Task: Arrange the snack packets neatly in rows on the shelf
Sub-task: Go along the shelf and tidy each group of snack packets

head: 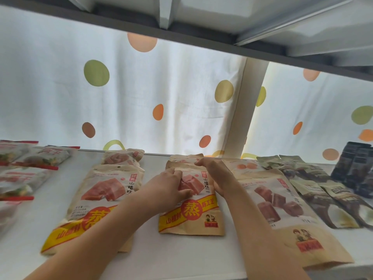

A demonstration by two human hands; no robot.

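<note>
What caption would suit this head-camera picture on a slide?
Both hands, left hand and right hand, straighten a tan snack packet on the white shelf between neighbouring packets.

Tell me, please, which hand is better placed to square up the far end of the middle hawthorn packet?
The right hand, probably: its fingers already curl over the middle packet at its far end, while the left hand rests lower, on the packet's face.
</note>
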